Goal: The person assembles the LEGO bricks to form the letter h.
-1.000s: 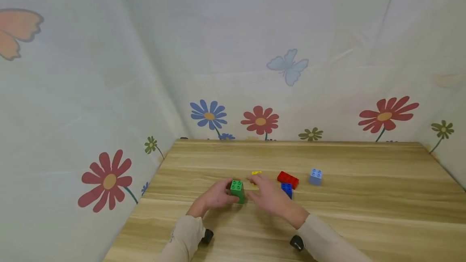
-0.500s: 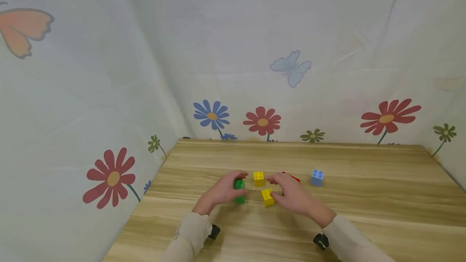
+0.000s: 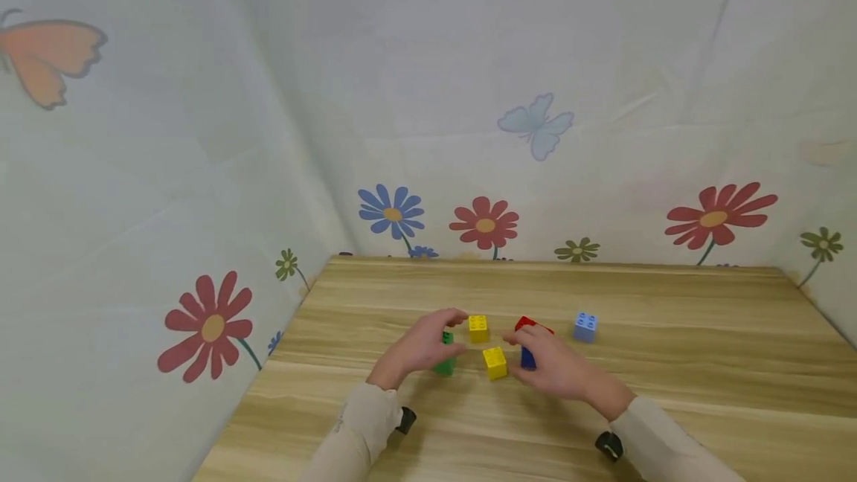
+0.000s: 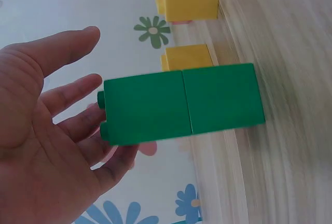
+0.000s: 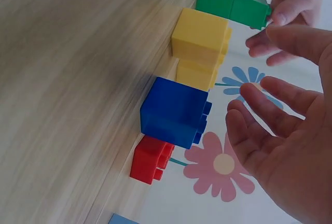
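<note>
Two green blocks stacked into a tower stand upright on the wooden table. My left hand hovers over and beside the tower, fingers relaxed and spread, gripping nothing. To its right are two yellow blocks: a nearer one and a farther one. My right hand is held above a dark blue block, thumb and fingers apart. In the right wrist view a gap shows between those fingers and the block. Behind the blue block lies a red block, partly hidden by the right hand in the head view.
A light blue block stands farther right. The wooden table ends at the back against a white cloth printed with flowers and butterflies. Another cloth side rises at the left.
My right hand has moved right, away from the green tower, uncovering both yellow blocks and coming over the blue one. My left hand has risen off the tower and shifted slightly right.
</note>
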{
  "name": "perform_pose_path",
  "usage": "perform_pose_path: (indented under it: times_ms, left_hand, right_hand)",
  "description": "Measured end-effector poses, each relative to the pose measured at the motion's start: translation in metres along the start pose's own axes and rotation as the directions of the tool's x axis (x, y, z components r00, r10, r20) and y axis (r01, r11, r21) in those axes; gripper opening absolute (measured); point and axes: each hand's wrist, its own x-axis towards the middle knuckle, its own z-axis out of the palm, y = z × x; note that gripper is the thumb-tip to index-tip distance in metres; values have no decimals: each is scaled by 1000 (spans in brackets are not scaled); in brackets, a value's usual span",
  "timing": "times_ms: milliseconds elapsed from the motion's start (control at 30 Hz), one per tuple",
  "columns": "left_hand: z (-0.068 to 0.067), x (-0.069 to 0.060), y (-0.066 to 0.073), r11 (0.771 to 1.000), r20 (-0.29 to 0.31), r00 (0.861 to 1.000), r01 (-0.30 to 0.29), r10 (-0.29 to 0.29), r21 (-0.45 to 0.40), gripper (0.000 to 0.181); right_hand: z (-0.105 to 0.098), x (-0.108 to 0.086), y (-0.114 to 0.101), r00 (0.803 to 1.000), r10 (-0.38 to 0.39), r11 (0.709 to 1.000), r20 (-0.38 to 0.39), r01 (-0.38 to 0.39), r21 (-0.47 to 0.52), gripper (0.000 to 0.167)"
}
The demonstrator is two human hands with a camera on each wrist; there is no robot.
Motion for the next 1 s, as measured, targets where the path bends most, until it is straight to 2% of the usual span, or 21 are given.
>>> perform_pose_path:
  times_ms: [200, 400, 567, 767, 1000]
  left_hand:
    - [6, 13, 9, 1000, 7, 1000, 14, -14, 17, 48]
    - [13, 28, 6, 998, 15, 999, 33, -34, 45, 48]
    - [14, 40, 5, 996, 24, 999, 40, -42, 77, 50]
    - [13, 48, 7, 994, 32, 996, 77, -79, 79, 50]
    - [13, 53, 6, 992, 36, 994, 103, -106, 73, 49]
  right_hand:
    - [0, 1, 4, 998, 16, 1000, 62, -15, -11, 55]
    - [5, 4, 6, 996, 24, 1000, 90, -23, -5, 56]
    - [8, 8, 8, 996, 11, 1000, 92, -9, -23, 56]
    - [12, 14, 10, 995, 9, 998, 97, -3, -59, 54]
    - [11, 19, 8, 994, -60, 993, 87, 68, -93, 48]
